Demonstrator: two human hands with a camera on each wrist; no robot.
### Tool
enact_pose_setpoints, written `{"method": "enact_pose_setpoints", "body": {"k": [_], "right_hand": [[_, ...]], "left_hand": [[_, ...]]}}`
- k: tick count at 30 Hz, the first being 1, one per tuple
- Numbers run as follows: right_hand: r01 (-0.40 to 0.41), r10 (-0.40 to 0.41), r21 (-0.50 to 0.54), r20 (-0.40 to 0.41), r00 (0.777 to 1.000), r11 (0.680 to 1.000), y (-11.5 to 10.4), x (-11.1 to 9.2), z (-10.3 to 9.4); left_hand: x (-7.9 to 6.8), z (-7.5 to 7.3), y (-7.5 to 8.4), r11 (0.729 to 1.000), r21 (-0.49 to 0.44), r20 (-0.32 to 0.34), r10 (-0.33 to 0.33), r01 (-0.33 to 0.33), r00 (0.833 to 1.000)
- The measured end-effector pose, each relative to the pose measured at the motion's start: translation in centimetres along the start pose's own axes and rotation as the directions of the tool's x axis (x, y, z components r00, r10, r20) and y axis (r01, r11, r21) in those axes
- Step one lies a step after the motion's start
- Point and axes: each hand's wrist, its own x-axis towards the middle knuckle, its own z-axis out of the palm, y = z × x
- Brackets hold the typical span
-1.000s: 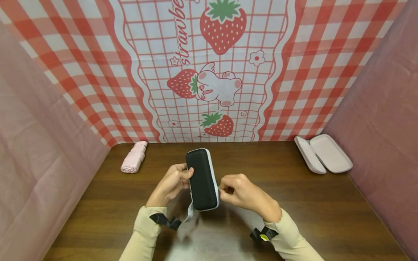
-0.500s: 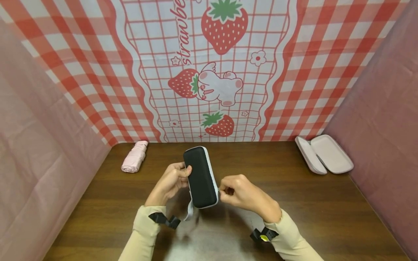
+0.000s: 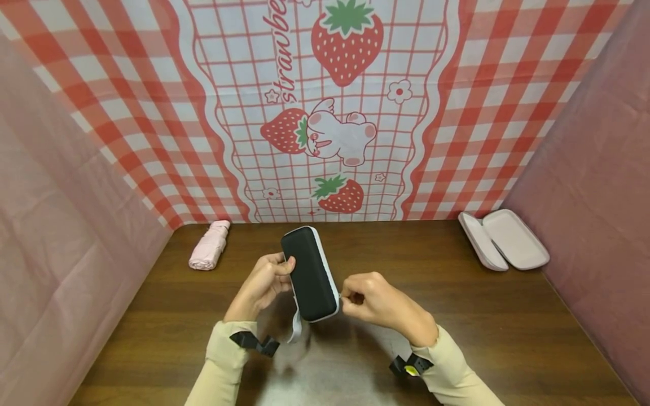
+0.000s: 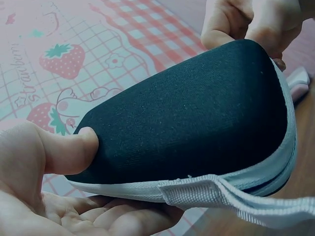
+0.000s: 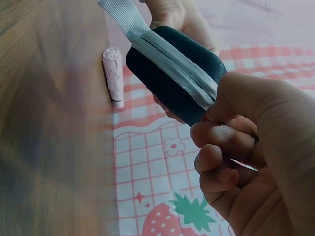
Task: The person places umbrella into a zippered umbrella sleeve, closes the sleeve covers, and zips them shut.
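A black hard-shell zip case (image 3: 311, 276) with light grey zipper edging is raised over the table, tilted to the left. My left hand (image 3: 265, 282) grips its left side, thumb on the flat face and fingers beneath, as the left wrist view shows. A grey wrist strap (image 4: 197, 194) hangs from the case's side. My right hand (image 3: 378, 301) pinches the zipper pull at the lower right edge; the pull is mostly hidden by the fingertips. Along the end of the case, in the right wrist view, a dark slit runs between the zipper tapes (image 5: 172, 69).
A rolled pink cloth bundle (image 3: 209, 245) lies at the back left of the wooden table (image 3: 482, 316). At the back right sits an opened pale pink case (image 3: 515, 239). A strawberry-print cloth (image 3: 340, 113) covers the back wall, and pink fabric (image 3: 584, 141) hangs at the sides.
The black case has shifted slightly up and left with my left hand and leans more to the left. My right hand has stayed almost in place at the zipper.
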Motion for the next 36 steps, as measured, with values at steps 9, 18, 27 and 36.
{"method": "enact_pose_setpoints", "body": {"k": [9,18,27,36], "right_hand": [[0.007,-0.007,0.002,-0.001,1.000,1.000,0.03,0.08,-0.02],[-0.018,0.018,0.003,0.006,1.000,1.000,-0.08,0.03,-0.10],[0.007,-0.007,0.015,0.000,1.000,1.000,-0.16,0.07,-0.22],[0.014,-0.014,-0.001,-0.001,1.000,1.000,-0.17,0.04,-0.41]], "left_hand": [[0.00,-0.06,0.06,1.000,-0.016,0.003,-0.001,0.001,1.000],[0.06,-0.23,-0.03,0.999,-0.045,0.007,-0.011,0.011,1.000],[-0.01,-0.54,-0.13,0.995,-0.096,-0.011,-0.010,0.009,1.000],[0.08,-0.51,-0.07,0.990,-0.138,-0.016,0.005,-0.008,1.000]]}}
